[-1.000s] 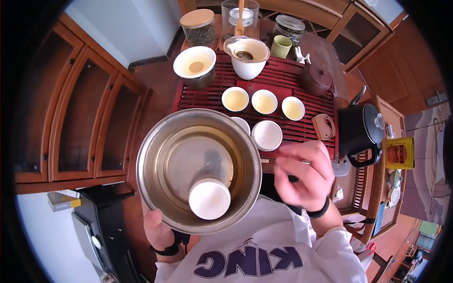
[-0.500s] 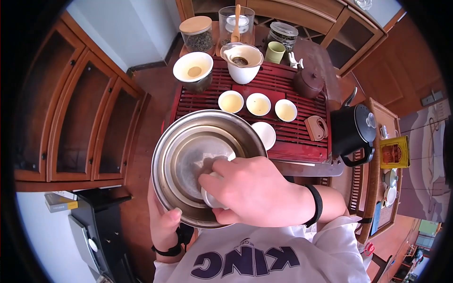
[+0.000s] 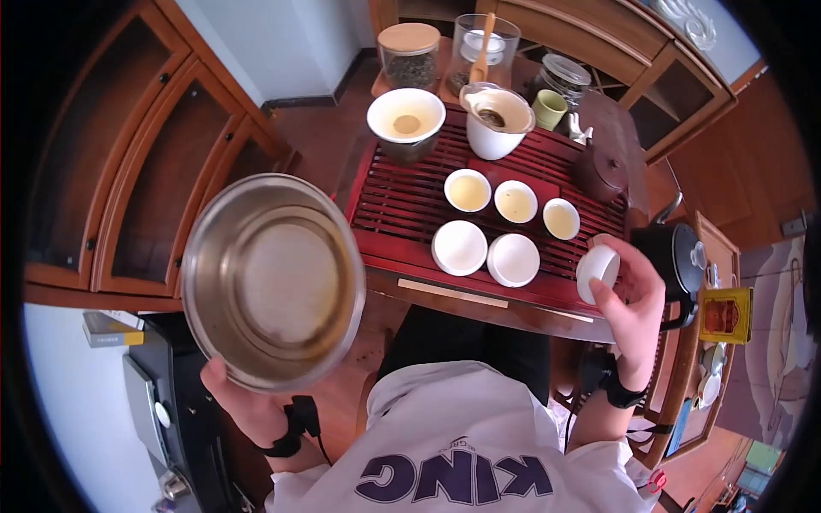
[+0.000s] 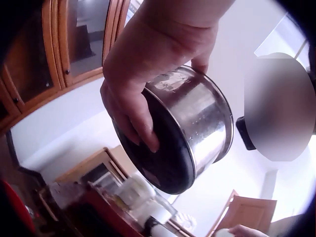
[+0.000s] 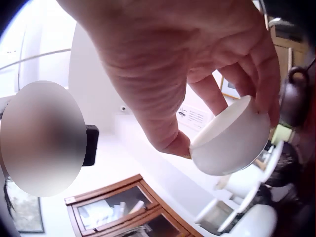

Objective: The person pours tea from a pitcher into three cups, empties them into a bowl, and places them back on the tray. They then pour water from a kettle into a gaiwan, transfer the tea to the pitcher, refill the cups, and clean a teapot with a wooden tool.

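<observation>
My left hand (image 3: 244, 398) holds a stainless steel bowl (image 3: 286, 278), thumb over the near rim. In the left wrist view its fingers spread under the bowl's dark base (image 4: 165, 158). The bowl is tilted off the table's left side, with a little liquid inside. My right hand (image 3: 634, 299) pinches a white teacup (image 3: 597, 272) between thumb and fingers, tipped sideways over the right front corner of the red slatted tea tray (image 3: 393, 248). Left of it on the tray are two plain white cups (image 3: 513, 260). Behind those stand three cups (image 3: 516, 203) of pale yellow tea.
At the tray's back are a lidded-bowl-shaped white vessel (image 3: 406, 107) and a white pitcher (image 3: 496, 141) with a strainer. A brown teapot (image 3: 600, 169) is at the right, a black kettle (image 3: 676, 256) beyond it. Glass tea jars (image 3: 410, 64) line the far side.
My right hand reached into the bowl, took the white teacup out and carried it right over the tray. The bowl has moved left, away from the tray.
</observation>
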`<state>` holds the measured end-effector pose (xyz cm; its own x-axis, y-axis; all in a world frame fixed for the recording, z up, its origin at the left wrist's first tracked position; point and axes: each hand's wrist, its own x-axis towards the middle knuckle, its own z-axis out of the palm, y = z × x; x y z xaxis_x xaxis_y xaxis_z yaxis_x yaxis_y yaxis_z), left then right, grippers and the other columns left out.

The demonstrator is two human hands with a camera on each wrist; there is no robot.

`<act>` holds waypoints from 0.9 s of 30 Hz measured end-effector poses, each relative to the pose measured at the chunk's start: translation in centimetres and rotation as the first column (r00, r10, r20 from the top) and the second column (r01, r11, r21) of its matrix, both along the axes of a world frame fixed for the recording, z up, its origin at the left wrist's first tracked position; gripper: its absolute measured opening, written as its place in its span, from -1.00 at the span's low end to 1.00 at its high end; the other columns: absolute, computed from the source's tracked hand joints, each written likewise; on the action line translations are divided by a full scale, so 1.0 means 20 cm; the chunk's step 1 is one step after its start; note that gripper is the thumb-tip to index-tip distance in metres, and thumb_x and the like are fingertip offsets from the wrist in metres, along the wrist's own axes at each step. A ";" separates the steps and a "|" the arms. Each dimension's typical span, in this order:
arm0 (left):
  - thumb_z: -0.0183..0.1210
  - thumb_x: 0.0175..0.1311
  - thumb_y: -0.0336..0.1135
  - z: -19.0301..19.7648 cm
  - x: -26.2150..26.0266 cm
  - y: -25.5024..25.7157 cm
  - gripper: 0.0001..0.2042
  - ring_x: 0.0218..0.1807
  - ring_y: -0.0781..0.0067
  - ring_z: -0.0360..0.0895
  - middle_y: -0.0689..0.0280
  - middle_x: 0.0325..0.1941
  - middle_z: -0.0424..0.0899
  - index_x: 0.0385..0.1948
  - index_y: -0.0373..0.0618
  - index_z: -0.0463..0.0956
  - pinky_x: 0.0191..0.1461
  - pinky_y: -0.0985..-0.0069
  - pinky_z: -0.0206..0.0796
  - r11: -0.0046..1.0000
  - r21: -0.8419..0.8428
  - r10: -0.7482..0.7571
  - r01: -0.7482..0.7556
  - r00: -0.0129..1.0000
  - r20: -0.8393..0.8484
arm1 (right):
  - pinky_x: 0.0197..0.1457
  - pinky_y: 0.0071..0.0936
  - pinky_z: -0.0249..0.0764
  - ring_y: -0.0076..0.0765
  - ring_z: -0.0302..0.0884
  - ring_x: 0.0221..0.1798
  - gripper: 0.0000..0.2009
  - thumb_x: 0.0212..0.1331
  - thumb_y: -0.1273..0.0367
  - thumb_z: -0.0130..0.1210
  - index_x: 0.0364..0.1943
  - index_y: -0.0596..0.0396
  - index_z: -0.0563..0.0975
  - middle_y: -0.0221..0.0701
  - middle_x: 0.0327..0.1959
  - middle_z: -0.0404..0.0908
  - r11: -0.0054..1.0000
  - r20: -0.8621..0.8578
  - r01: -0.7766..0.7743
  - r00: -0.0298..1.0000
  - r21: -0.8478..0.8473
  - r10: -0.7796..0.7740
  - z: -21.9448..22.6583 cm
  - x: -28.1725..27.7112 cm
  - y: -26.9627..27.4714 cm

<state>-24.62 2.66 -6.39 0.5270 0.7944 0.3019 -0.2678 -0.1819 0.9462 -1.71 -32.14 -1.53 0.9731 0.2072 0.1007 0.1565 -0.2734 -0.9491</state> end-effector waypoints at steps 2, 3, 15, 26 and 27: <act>0.18 0.28 -0.23 -0.07 -0.05 0.29 -0.38 0.31 0.19 0.44 0.12 0.35 0.41 0.36 -0.20 0.19 0.29 0.26 0.41 0.960 -0.267 -0.061 0.077 0.996 0.070 | -0.05 -0.54 0.58 -0.46 0.61 -0.05 -0.51 -0.02 0.51 0.27 0.10 0.26 0.55 -0.30 -0.02 0.62 0.993 0.000 0.077 0.997 -0.094 -0.078 -0.13 -0.02 -0.06; 0.21 0.23 -0.28 -0.10 -0.06 0.39 -0.34 0.34 0.15 0.42 0.12 0.38 0.37 0.38 -0.11 0.17 0.28 0.22 0.44 0.843 -0.508 -0.108 0.178 0.980 0.164 | -0.07 -0.54 0.57 -0.47 0.61 -0.06 -0.52 -0.04 0.50 0.28 0.09 0.25 0.56 -0.30 -0.04 0.63 0.983 0.005 0.117 0.993 -0.140 -0.117 -0.17 -0.03 -0.07; 0.19 0.07 -0.34 -0.47 0.44 0.65 -0.27 0.28 0.13 0.43 0.23 0.32 0.35 0.40 0.15 0.18 0.03 0.00 0.58 0.841 -0.535 -0.035 -0.075 0.981 -0.193 | -0.01 -0.38 0.56 -0.22 0.67 -0.08 -0.45 -0.11 0.43 0.29 0.11 0.22 0.57 -0.17 -0.06 0.67 0.876 0.206 0.246 0.963 -0.415 -0.173 -0.23 -0.06 0.03; 0.33 -0.03 -0.45 -0.88 0.76 0.67 -0.12 0.14 0.26 0.54 0.14 0.31 0.43 0.47 -0.11 0.14 0.18 0.39 0.42 0.967 -0.228 -0.020 -0.111 0.864 -0.503 | 0.15 -0.14 0.43 0.01 0.55 -0.02 -0.49 -0.11 0.36 0.31 0.04 0.21 0.58 -0.15 -0.12 0.64 0.834 0.345 0.293 0.929 -0.467 -0.133 -0.30 -0.06 0.05; 0.35 -0.04 -0.43 -0.88 0.78 0.67 -0.14 0.14 0.23 0.53 0.14 0.32 0.42 0.45 -0.13 0.20 0.21 0.39 0.40 0.996 -0.066 0.010 -0.057 0.823 -0.568 | 0.13 -0.15 0.43 0.02 0.55 -0.04 -0.49 -0.10 0.36 0.31 0.04 0.21 0.57 -0.15 -0.12 0.63 0.828 0.356 0.295 0.926 -0.476 -0.125 -0.31 -0.06 0.05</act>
<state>-9.07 15.98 -24.08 0.5588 0.8227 -0.1039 0.3246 -0.1018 0.9403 -2.99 -31.22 -7.72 0.9387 0.1050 0.3283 0.2874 -0.7643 -0.5773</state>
